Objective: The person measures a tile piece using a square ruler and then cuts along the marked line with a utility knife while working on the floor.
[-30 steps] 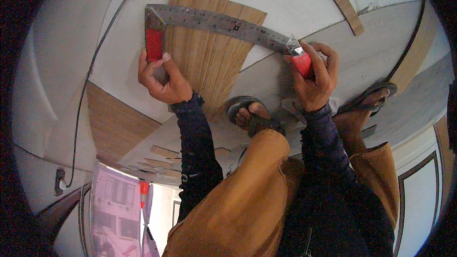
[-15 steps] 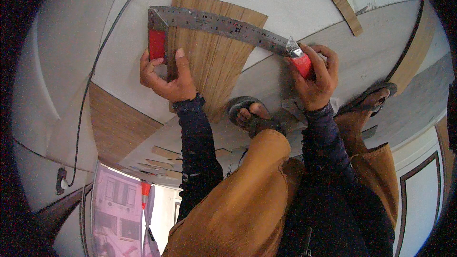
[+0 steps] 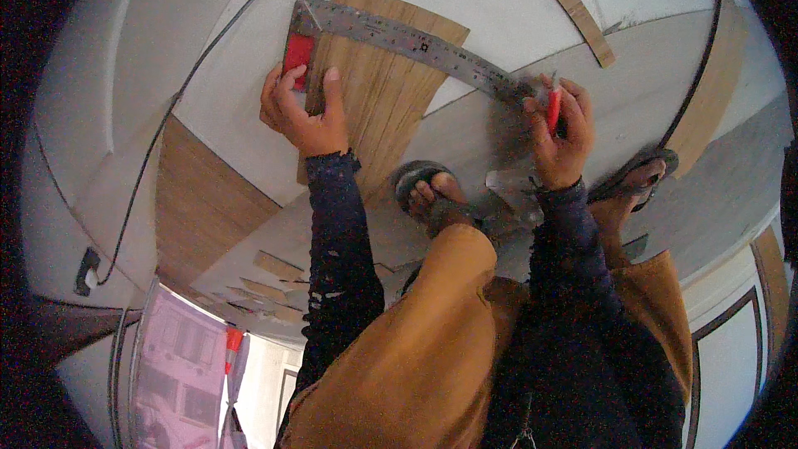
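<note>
A steel square (image 3: pixel 386 32) with a red-marked handle lies across a wood-grain plank (image 3: pixel 378 91), close to its far end. My left hand (image 3: pixel 312 123) is closed round the square's handle at the plank's left edge, the thumb resting on the wood. The square's blade reaches past the plank on the right. There my right hand (image 3: pixel 567 135) grips a red utility knife (image 3: pixel 554 106), its tip pointing up and away. The right fingers are beside the blade's far end; whether they touch it I cannot tell.
A narrow wood strip (image 3: pixel 573 12) lies at the far right, and a longer plank (image 3: pixel 713 75) lies by my right foot. My sandalled left foot (image 3: pixel 432 191) is near the plank. A black cable (image 3: pixel 170 108) runs down the left. Several offcuts (image 3: pixel 278 266) lie lower left.
The knife has turned in my right hand from flat to edge-on, and that hand's fingers have come to the square's end. The square sits slightly nearer the plank's far end.
</note>
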A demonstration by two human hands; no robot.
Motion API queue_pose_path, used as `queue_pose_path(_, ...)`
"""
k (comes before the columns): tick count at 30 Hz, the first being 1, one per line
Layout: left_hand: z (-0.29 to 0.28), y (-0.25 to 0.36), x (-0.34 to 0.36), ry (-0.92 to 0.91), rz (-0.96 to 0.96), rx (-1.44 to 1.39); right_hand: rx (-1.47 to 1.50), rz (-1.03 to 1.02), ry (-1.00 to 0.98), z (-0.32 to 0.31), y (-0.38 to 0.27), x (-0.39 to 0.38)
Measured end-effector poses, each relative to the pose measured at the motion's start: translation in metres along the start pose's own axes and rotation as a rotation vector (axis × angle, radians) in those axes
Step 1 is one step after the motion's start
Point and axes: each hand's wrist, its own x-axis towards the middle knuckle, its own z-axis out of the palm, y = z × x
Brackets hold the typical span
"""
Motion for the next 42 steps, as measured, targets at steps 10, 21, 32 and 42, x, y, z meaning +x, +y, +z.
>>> queue_pose_path(10,-0.022,0.051,0.001,-0.160,0.079,0.092,0.074,0.087,-0.157,-0.033,-0.009,0.024)
queue_pose_path(21,0.009,0.096,-0.023,-0.424,0.246,-0.044,-0.037,-0.012,-0.505,-0.024,-0.048,0.061)
queue_pose_path(32,0.008,0.100,-0.018,-0.484,0.245,-0.036,-0.181,-0.054,-0.674,0.001,-0.053,0.064)
queue_pose_path(42,0.000,0.106,-0.012,-0.566,0.194,-0.044,-0.355,-0.250,-0.743,0.022,-0.055,0.093)
